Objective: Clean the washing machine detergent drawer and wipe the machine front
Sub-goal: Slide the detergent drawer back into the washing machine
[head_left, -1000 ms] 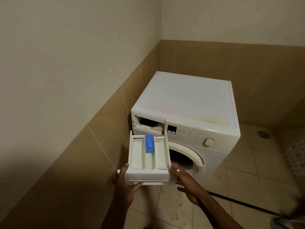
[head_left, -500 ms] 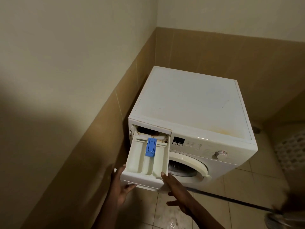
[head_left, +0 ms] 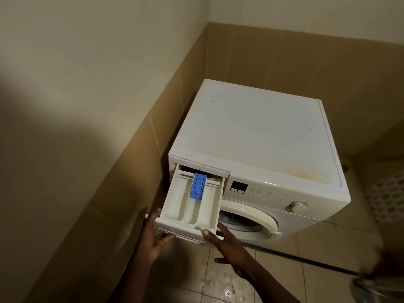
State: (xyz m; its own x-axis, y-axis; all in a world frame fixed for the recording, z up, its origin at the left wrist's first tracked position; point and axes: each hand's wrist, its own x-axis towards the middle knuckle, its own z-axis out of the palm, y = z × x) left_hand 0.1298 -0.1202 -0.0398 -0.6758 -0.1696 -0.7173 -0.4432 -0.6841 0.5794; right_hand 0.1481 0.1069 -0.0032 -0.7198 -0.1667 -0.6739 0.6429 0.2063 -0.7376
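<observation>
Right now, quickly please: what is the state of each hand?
Left hand: grips the detergent drawer at its left corner.
Right hand: open, straight fingers press its right corner.

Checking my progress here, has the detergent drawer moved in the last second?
Yes. The detergent drawer has gone back toward the washing machine; its rear end now sits inside the slot.

The washer (head_left: 258,132) stands in a corner, with one wall close on its left and another behind. Its drawer (head_left: 175,206) sticks out of the slot at the front's upper left, rear end inside. An insert (head_left: 198,186) sits in the drawer's middle compartment, toward the back. Right of the slot come the display (head_left: 239,186), then the dial (head_left: 297,204), with the door (head_left: 247,219) below them. The left hand (head_left: 153,235) holds the drawer's front left corner and the right hand (head_left: 227,243) touches its front right corner. A hose (head_left: 306,262) lies on the floor (head_left: 295,285) before the washer.
</observation>
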